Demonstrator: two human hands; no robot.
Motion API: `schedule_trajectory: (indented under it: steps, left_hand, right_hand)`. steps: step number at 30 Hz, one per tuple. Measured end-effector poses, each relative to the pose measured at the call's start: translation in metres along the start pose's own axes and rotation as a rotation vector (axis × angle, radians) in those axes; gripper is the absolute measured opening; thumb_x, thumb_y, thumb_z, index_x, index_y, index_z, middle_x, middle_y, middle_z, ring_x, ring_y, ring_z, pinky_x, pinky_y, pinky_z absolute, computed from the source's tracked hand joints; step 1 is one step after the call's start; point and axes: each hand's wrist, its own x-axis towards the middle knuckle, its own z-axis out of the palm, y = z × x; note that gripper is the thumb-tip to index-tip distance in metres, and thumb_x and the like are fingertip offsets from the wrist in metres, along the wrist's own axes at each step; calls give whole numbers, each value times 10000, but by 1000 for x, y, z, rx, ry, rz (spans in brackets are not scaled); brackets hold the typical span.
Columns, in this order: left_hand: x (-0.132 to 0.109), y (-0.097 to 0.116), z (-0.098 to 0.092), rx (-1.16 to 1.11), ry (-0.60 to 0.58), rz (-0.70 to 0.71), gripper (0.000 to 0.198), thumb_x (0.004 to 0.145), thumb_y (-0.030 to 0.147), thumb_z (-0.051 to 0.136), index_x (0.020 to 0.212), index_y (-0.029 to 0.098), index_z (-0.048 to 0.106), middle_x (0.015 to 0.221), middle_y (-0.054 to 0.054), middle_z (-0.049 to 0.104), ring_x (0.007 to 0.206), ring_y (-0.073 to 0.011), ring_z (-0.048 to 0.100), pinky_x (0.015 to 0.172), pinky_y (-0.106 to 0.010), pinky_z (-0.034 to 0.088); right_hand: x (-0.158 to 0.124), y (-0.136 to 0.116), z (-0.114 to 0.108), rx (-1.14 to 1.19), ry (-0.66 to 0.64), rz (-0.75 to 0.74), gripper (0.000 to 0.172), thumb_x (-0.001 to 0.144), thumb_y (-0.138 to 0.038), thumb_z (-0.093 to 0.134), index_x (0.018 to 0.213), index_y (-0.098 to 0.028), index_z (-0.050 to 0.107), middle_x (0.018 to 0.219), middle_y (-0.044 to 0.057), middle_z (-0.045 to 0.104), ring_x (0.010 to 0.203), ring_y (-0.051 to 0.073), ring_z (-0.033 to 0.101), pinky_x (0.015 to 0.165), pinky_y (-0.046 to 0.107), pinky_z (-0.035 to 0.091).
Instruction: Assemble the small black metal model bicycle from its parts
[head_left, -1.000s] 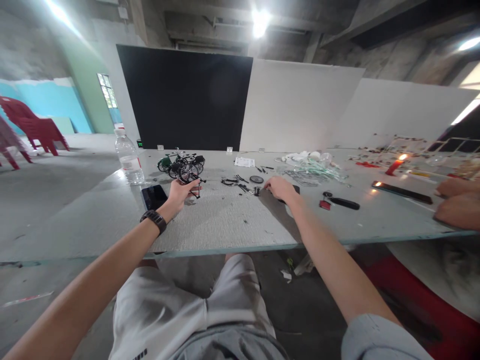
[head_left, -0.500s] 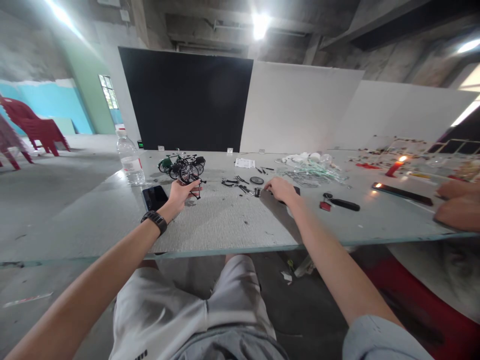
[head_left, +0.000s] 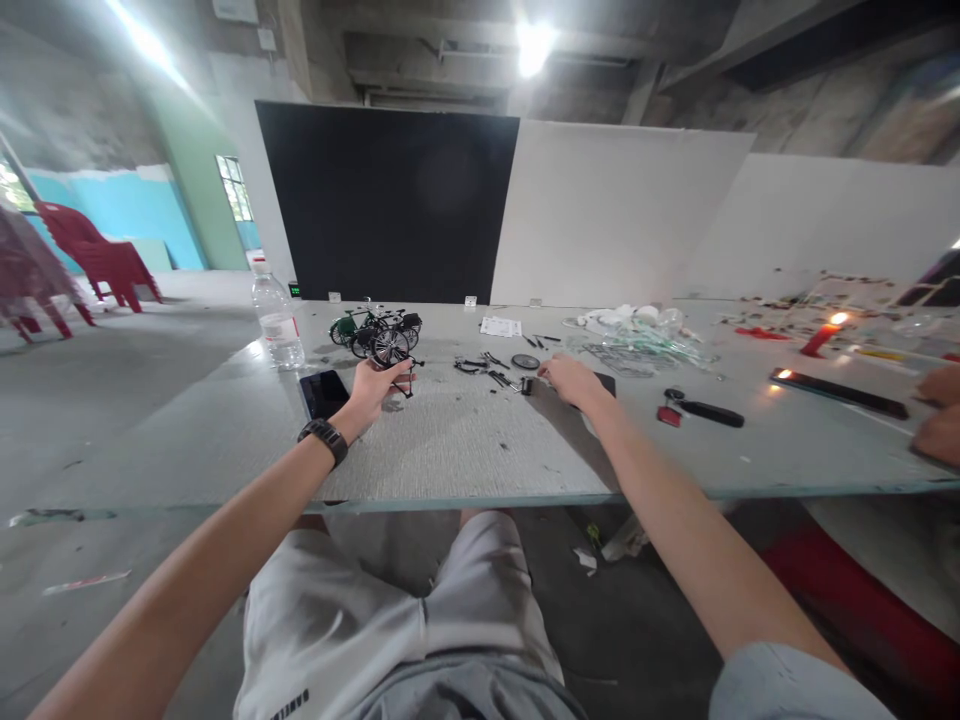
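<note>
Head view: your left hand (head_left: 369, 393) grips a small black model-bicycle part (head_left: 405, 386) in curled fingers, just in front of the miniature bicycles (head_left: 375, 335). Your right hand (head_left: 571, 383) rests with relaxed fingers, holding nothing visible, beside scattered black parts (head_left: 487, 370) on the desk (head_left: 465, 470). Your hands have barely moved since a moment ago; mainly the view has shifted.

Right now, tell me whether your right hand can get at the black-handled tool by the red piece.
Probably yes. The right hand rests on the table top with the black-handled tool off to its right, and nothing visible lies between them on the board.
</note>
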Motion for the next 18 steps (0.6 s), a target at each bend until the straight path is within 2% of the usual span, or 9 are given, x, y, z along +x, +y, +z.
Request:
schedule_trajectory:
  steps: [4,8,11,13,16,18]
  left_hand:
    - [-3,3,2,3,-9,-11,230,754,236,843,859,135,665,992,-141,758,801,-234,767,566,-265,573]
    - [-4,2,2,6,-30,5,242,750,236,848,880,132,672,1001,-140,756,788,-228,766,564,-269,575]
    - [-1,-2,2,2,-37,17,273,736,245,862,889,129,668,958,-125,755,762,-215,762,557,-264,573]
    - [1,-4,1,-3,-43,13,296,726,255,873,891,129,663,926,-117,753,748,-211,761,555,-260,572]
    - [2,-4,2,-25,-34,14,300,723,250,877,890,124,663,896,-106,750,718,-201,756,555,-254,569]
    - [1,-3,2,-37,-19,19,303,720,242,880,903,121,672,896,-102,751,703,-196,753,561,-259,572]
  right_hand:
    - [-7,-9,-8,-17,37,-22,409,957,-118,480,1326,-109,657,1342,242,582,893,258,662,781,334,480]
    - [-8,-37,-21,186,156,-112,439,1059,-259,313,1266,-134,680,1247,202,601,891,241,631,771,330,479]
    - [-5,-75,-35,339,222,-285,425,1069,-308,321,1236,-163,685,1185,159,605,880,220,609,781,327,476]
    - [-3,-106,-45,400,209,-412,395,1069,-332,353,1226,-180,682,1159,136,604,823,197,596,745,315,470]
    - [-1,-151,-57,407,226,-552,361,1072,-290,371,1205,-180,687,1137,118,597,791,167,582,728,287,441]
    - [1,-173,-59,365,242,-588,334,1068,-259,391,1202,-184,687,1115,102,601,742,146,555,695,271,410]
